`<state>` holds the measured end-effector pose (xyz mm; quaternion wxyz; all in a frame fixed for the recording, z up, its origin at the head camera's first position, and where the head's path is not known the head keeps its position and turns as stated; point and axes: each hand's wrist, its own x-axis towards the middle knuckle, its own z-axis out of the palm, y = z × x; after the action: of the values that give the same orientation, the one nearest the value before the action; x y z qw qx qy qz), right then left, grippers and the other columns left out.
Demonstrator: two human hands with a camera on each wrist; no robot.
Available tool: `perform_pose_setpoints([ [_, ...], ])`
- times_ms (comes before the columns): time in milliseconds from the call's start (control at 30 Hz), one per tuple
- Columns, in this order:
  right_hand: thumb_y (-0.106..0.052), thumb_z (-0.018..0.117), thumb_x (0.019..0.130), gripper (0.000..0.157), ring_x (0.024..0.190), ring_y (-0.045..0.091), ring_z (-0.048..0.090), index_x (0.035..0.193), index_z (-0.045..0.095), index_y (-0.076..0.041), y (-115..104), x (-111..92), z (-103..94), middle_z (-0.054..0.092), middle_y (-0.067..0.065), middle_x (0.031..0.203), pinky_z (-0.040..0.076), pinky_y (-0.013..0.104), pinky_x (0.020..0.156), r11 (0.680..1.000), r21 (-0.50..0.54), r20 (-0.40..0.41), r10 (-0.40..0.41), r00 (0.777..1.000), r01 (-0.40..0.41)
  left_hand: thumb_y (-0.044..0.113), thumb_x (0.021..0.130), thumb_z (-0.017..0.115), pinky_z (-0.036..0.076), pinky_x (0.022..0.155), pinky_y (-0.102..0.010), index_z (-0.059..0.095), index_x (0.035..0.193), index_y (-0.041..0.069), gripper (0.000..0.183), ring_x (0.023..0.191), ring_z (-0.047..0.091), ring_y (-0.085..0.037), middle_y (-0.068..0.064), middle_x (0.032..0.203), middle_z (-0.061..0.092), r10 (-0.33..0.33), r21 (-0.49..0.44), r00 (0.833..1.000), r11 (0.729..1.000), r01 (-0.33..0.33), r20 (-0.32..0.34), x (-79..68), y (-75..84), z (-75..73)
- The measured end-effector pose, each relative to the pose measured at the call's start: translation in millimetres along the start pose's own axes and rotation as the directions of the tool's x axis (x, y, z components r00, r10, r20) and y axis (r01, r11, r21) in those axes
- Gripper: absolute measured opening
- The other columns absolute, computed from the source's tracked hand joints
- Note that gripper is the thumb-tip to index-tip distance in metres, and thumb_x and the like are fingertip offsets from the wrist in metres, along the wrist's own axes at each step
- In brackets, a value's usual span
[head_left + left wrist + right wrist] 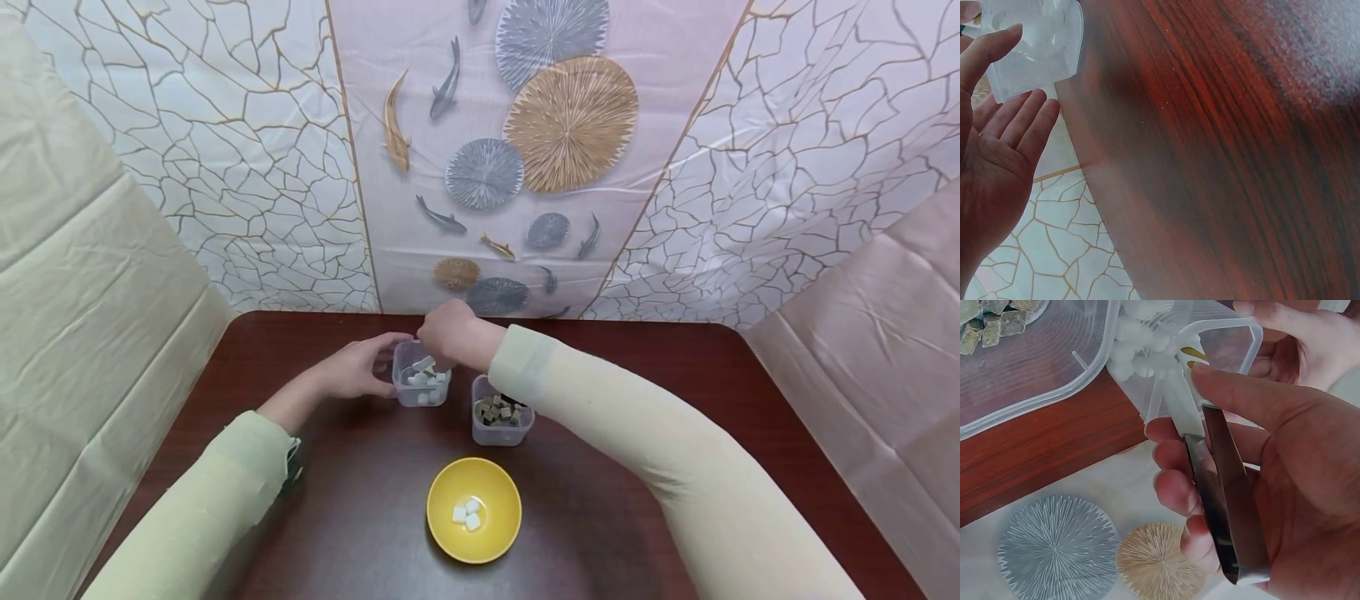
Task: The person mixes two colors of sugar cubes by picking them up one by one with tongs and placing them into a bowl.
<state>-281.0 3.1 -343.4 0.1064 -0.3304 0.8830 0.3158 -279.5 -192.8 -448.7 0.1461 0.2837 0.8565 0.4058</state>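
In the head view, my left hand (352,368) holds a clear plastic container (418,401) of white cubes from its left side. The left wrist view shows the left thumb (999,45) against the wall of that container (1041,59), with the fingers at its other side. My right hand (1300,462) grips a pair of metal tongs (1230,481) with white tips, the fingers curled around its arms. Those tips reach inside the container among the white cubes (1134,339). Whether they pinch a cube, I cannot tell.
A second clear container (501,437) with brownish cubes stands just right of the first, beneath the right sleeve (585,375). Closer to me, a yellow bowl (491,548) holds 3 white cubes (472,515). Patterned cloth (420,292) rises behind the dark wooden table (352,517).
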Motion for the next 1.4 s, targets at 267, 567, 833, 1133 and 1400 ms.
perform_pose_setpoints([
  [267,-0.038,0.068,0.101,0.036,0.103,0.016,0.072,0.133,0.075,-0.023,-6.7,5.2,1.7,0.075,-0.003,0.124,0.064,0.033,0.086,1.0,-0.02,-0.006,0.017,1.0,-0.017,0.004,0.088,0.084,0.049,0.116,-0.055,0.041,0.159,0.001,0.084,0.142,0.055,-0.043,-0.023,0.153,0.056,0.003,0.002,1.0,1.0,-0.003,-0.001,0.7,-0.2,0.0],
  [567,-0.033,0.065,0.105,0.035,0.108,0.016,0.072,0.138,0.072,-0.022,-13.3,6.2,-4.2,0.074,-0.003,0.129,0.064,0.034,0.089,0.999,-0.033,-0.006,-0.012,1.0,0.012,0.006,0.087,0.086,0.049,0.116,-0.055,0.041,0.159,0.0,0.085,0.141,0.056,-0.042,-0.023,0.152,0.057,-0.009,0.023,1.0,1.0,0.009,-0.009,1.5,-0.6,-0.3],
  [833,-0.033,0.066,0.106,0.03,0.106,0.019,0.073,0.133,0.075,-0.023,-0.6,-2.9,-7.7,0.075,-0.001,0.125,0.065,0.038,0.087,1.0,-0.001,-0.047,-0.026,0.999,0.026,0.002,0.086,0.085,0.049,0.116,-0.054,0.041,0.159,-0.001,0.085,0.142,0.056,-0.042,-0.023,0.151,0.058,0.015,0.001,1.0,1.0,-0.015,-0.008,1.4,-2.0,-0.3],
  [1133,-0.04,0.075,0.1,0.024,0.097,0.023,0.073,0.106,0.078,-0.017,24.1,-35.1,-0.5,0.075,0.002,0.109,0.065,0.043,0.084,0.994,0.093,-0.125,-0.053,0.991,0.065,0.002,0.087,0.084,0.049,0.116,-0.055,0.041,0.159,0.0,0.083,0.141,0.056,-0.043,-0.023,0.148,0.059,0.001,-0.011,1.0,1.0,-0.001,-0.011,0.5,0.1,0.9],
  [1400,-0.043,0.075,0.099,0.029,0.075,0.021,0.065,0.083,0.072,-0.019,42.0,-75.0,7.1,0.07,-0.001,0.085,0.059,0.042,0.067,0.976,0.179,-0.197,-0.087,0.976,0.123,0.001,0.087,0.084,0.049,0.115,-0.056,0.041,0.158,-0.003,0.083,0.141,0.055,-0.046,-0.027,0.15,0.057,-0.002,-0.01,1.0,1.0,0.001,-0.015,0.8,2.8,0.3],
])
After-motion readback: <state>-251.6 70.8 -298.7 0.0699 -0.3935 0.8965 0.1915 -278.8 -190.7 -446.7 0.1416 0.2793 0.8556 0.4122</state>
